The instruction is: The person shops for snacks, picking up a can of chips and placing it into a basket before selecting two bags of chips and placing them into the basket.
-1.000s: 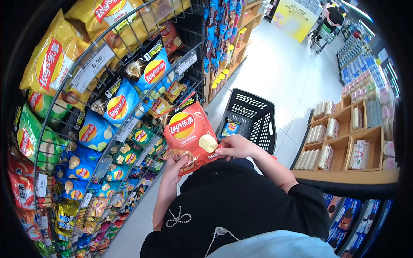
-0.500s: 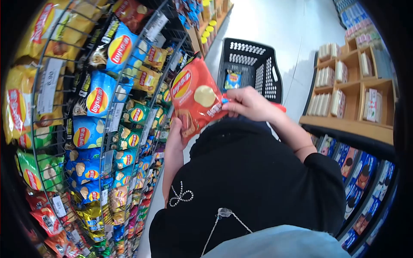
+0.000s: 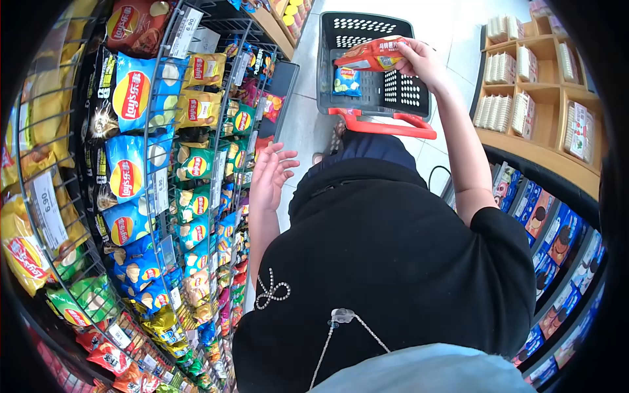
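Note:
My right hand [image 3: 420, 64] is closed on one end of a red bag of Lay's potato chips [image 3: 372, 55], which hangs over the shopping basket. The black basket [image 3: 331, 78] has perforated sides and a red handle [image 3: 373, 124]. Inside it lies a small blue Lay's bag [image 3: 347, 82], partly covered from view by the red one. My left hand [image 3: 270, 173] holds nothing; its fingers are spread, close to the chip racks.
Wire racks [image 3: 157, 190] full of chip bags with price tags rise along the left. To the right stand wooden shelves [image 3: 534, 98] with white packs and, lower, rows of blue packages [image 3: 557, 255]. Pale floor tiles [image 3: 303, 124] run between them.
The red chip bag has gone from between both hands, over to the basket in my right hand. My left hand has let go of it and opened beside the racks.

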`<state>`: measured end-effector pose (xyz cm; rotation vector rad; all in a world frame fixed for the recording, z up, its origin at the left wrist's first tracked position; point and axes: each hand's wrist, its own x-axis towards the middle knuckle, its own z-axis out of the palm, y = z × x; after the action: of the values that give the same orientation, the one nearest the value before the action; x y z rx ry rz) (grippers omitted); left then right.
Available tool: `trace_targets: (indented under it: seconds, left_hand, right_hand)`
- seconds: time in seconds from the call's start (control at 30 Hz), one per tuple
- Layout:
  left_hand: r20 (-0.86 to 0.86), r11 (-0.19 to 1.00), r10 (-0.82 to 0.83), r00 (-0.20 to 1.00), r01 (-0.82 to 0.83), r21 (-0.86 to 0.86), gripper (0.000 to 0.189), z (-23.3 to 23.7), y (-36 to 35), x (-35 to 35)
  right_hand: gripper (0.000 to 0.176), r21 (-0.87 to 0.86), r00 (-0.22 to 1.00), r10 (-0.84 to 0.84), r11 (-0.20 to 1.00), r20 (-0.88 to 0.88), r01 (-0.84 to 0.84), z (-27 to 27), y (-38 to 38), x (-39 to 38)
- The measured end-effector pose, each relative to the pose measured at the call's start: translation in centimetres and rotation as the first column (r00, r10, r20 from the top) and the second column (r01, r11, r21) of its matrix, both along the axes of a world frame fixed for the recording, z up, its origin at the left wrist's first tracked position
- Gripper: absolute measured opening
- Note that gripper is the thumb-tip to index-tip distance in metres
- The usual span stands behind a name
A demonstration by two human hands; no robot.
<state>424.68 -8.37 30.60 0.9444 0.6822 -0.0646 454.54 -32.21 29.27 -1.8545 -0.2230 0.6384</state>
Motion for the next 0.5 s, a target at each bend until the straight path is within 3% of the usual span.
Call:
trace_targets:
  seconds: [0.17, 0.33, 0.47, 0.5]
  left_hand:
    - [-0.048, 1.0, 0.018, 0.999, -0.018, 0.006, 0.028, 0.1, -0.8, 1.5]
    - [-0.083, 0.998, 0.061, 0.995, -0.061, 0.0, 0.029, 0.2, -1.4, 2.8]
    - [-0.155, 0.995, 0.1, 0.983, -0.102, -0.004, 0.029, -0.4, -1.9, 2.7]
    - [-0.186, 0.994, 0.106, 0.977, -0.108, -0.003, 0.028, -0.8, -1.9, 2.4]
  right_hand:
    - [0.026, -0.237, 0.987, -0.032, 0.971, -0.155, -0.006, -9.5, -0.2, 3.4]
    - [0.023, -0.275, 0.872, -0.164, 0.961, -0.462, 0.036, -18.3, 1.1, 4.0]
    - [0.019, -0.358, 0.725, -0.211, 0.932, -0.656, -0.052, -27.9, 1.6, 3.2]
    - [0.019, -0.348, 0.732, -0.272, 0.936, -0.624, 0.051, -28.8, 2.0, 2.5]
